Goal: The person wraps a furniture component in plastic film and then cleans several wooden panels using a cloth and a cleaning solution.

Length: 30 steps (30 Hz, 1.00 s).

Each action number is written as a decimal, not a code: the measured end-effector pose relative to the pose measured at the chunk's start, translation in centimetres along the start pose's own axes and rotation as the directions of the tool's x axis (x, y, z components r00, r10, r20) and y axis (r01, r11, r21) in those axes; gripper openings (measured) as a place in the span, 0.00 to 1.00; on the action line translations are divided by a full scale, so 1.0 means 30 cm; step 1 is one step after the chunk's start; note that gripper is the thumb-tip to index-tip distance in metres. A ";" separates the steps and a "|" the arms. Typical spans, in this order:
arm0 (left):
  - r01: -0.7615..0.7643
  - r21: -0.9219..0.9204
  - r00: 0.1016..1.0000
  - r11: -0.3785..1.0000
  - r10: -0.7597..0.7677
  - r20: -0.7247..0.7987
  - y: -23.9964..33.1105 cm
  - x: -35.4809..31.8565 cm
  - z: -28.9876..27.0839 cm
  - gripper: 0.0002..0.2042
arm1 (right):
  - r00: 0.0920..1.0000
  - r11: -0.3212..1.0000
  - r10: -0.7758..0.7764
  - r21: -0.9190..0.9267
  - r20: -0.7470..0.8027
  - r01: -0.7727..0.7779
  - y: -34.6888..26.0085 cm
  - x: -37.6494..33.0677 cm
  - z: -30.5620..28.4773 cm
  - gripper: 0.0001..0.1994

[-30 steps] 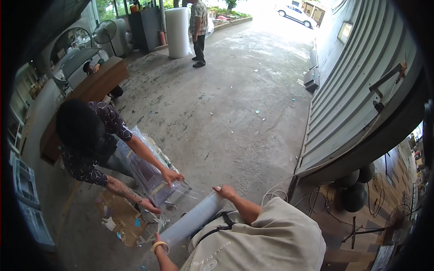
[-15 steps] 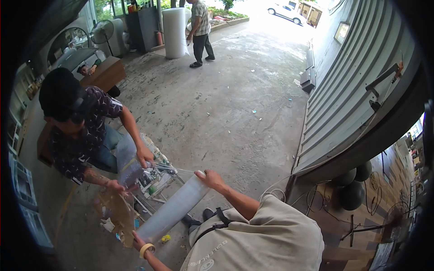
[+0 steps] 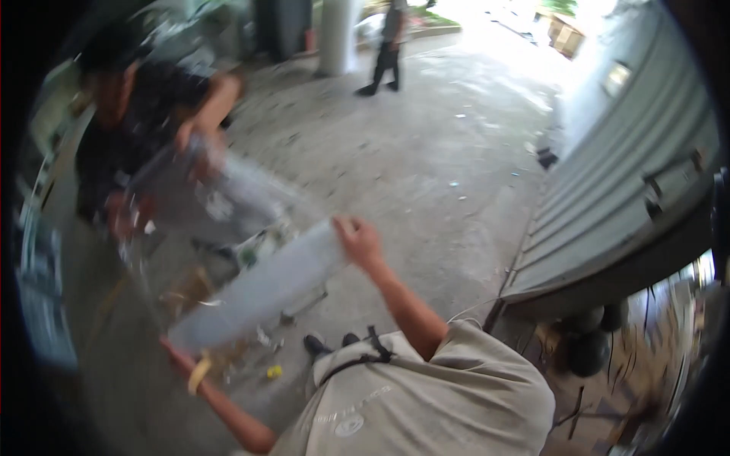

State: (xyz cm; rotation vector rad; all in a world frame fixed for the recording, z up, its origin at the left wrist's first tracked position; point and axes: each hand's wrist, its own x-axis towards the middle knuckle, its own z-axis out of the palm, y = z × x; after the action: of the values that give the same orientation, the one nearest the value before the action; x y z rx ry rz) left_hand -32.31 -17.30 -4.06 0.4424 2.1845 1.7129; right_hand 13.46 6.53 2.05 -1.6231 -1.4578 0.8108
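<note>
Right hand (image 3: 359,242) closed around the upper end of a long roll of clear plastic wrap (image 3: 258,287), fingers curled over the end cap, arm stretched forward from a beige shirt (image 3: 426,403). Left hand (image 3: 176,351) down at the lower end of the same roll, mostly hidden behind it, so cannot tell whether fingers spread or pressed together; only the wrist with a yellow band (image 3: 199,374) clearly seen. Roll held slantwise between both hands, high end toward the right, low end toward the left, above the concrete floor (image 3: 426,190).

Past the roll, further from the shirt, a sheet of clear film (image 3: 228,190) stretched and blurred, reaching up to another person in a dark patterned top (image 3: 137,129). That person's one hand (image 3: 196,137) raised on the film, the other hand (image 3: 125,213) lower, also against the film. Under the film and just behind the roll, a bundle of mixed goods (image 3: 258,247), too blurred to tell apart. Below the roll, on the floor, small scraps and a yellow bit (image 3: 274,372), plus dark shoes (image 3: 328,343) near the shirt.

Right of the roll, well apart, a grey corrugated wall (image 3: 616,190). Far beyond the roll, a white pillar (image 3: 338,34) and a standing person (image 3: 388,45) beside it.
</note>
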 end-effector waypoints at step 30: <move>0.104 0.760 0.951 0.641 -0.289 0.113 -0.119 -0.031 0.401 0.39 | 0.930 0.857 0.354 -0.431 0.095 -0.282 0.455 -0.016 0.100 0.40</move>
State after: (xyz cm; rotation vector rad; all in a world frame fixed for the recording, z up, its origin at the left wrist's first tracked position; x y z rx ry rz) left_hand -26.34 -8.05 -10.17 0.5232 2.5591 0.5241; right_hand 17.39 6.14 -11.36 -2.2070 -1.5776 0.8853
